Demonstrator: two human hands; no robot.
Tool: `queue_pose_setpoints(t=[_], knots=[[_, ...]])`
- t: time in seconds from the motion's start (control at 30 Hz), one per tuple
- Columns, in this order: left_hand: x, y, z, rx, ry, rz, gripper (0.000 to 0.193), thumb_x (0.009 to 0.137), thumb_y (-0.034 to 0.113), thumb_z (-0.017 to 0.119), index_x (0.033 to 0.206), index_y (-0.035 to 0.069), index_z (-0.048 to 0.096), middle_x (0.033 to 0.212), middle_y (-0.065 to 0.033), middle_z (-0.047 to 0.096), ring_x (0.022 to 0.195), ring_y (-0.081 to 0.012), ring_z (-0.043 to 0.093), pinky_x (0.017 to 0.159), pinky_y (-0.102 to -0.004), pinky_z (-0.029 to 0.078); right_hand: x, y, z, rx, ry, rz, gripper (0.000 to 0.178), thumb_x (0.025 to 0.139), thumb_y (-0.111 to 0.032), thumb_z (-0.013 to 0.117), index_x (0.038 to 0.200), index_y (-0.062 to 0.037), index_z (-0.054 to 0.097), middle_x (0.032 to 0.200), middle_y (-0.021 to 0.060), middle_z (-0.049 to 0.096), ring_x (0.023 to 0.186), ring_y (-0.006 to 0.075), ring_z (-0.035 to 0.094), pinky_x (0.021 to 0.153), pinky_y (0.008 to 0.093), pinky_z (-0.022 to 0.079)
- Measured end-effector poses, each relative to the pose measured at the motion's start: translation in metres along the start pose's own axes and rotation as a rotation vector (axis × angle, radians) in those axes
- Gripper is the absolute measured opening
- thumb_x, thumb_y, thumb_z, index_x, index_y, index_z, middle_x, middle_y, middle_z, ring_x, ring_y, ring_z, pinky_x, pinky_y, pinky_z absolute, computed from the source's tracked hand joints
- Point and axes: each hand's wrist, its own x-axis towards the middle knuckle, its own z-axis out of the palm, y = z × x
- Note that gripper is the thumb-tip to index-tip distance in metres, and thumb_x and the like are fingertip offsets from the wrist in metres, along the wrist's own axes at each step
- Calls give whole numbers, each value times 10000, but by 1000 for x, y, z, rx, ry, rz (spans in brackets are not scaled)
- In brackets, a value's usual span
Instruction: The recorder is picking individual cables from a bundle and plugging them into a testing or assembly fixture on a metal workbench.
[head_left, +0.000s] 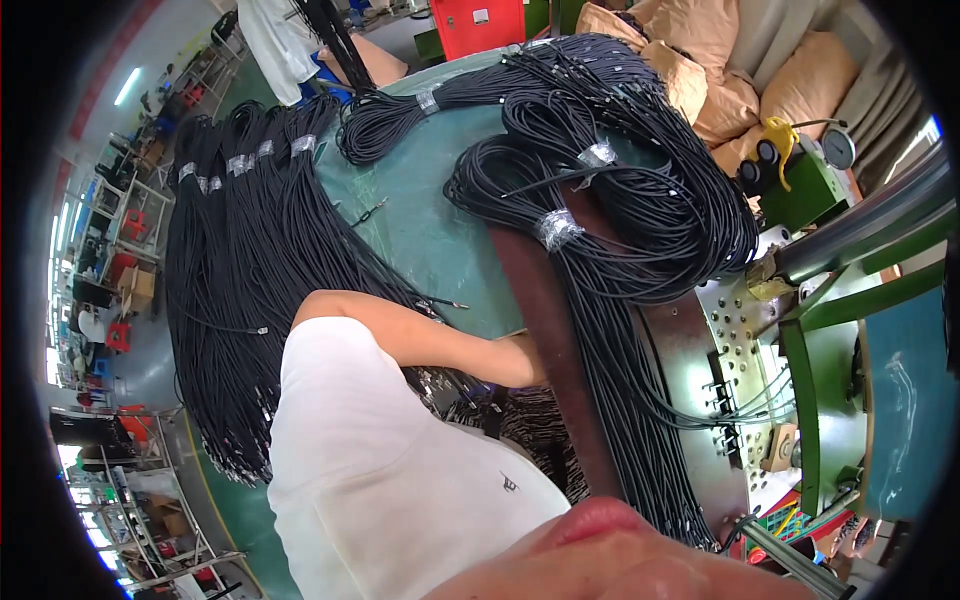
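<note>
My left forearm (pixel 430 338) reaches rightward from a white sleeve. At the edge of a brown board (pixel 545 350), the back part of my left hand (pixel 524 360) shows, but its fingers are hidden. Close beside it, a coiled bundle of black cables (pixel 590 340) lies over the board, bound with clear wrap (pixel 558 230). Another looped bundle (pixel 650 200) rests behind it, with its own wrap (pixel 597 155). Left of my arm, several long black cable bundles (pixel 250 260) hang over the table's edge. My right hand is out of view.
A green-topped table (pixel 420 215) carries the cables, with another bundle (pixel 480 88) along its far side. At right stand a metal plate with holes (pixel 735 330), a green machine frame (pixel 810 400) and a dial gauge (pixel 838 150). Brown sacks (pixel 700 60) are piled at the back right.
</note>
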Motion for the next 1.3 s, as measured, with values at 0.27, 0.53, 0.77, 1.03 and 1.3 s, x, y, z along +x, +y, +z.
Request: queue_pose_setpoints(t=[0.27,0.53,0.77,1.03,1.3], knots=[[1,18,-1,127,-239,56,354,949,306,481,1023,22,678,1002,-177,676,983,-344,632,867,-431,494,-140,-58,-69,-158,-150,416,311,968,-168,572,1213,22,602,1189,233,607,1129,345,567,959,411,438],[94,148,-71,-516,-534,534,320,974,337,505,1021,41,614,1082,-151,625,998,-351,592,825,-448,498,-3,-128,-184,-354,543,-10,187,906,-160,626,972,15,628,1049,176,660,941,352,627,900,447,473],[139,174,7,112,33,496,643,873,488,591,1249,-32,544,1342,-220,517,1303,-344,454,1059,-484,378,117,-57,-183,-825,469,-310,623,823,-489,679,1229,-30,571,1106,158,638,1031,332,603,891,410,482],[182,88,-27,253,295,353,447,890,311,612,1264,70,567,1335,-181,514,1239,-352,478,1014,-479,393,104,-63,-223,-317,278,-184,425,913,-453,595,873,-46,710,672,145,633,635,301,645,627,386,486],[225,96,-24,243,307,467,211,860,199,642,1023,63,649,904,-73,626,887,-249,598,766,-355,506,127,-35,-237,69,294,208,349,948,-322,595,924,14,687,788,34,691,702,120,592,662,268,477]])
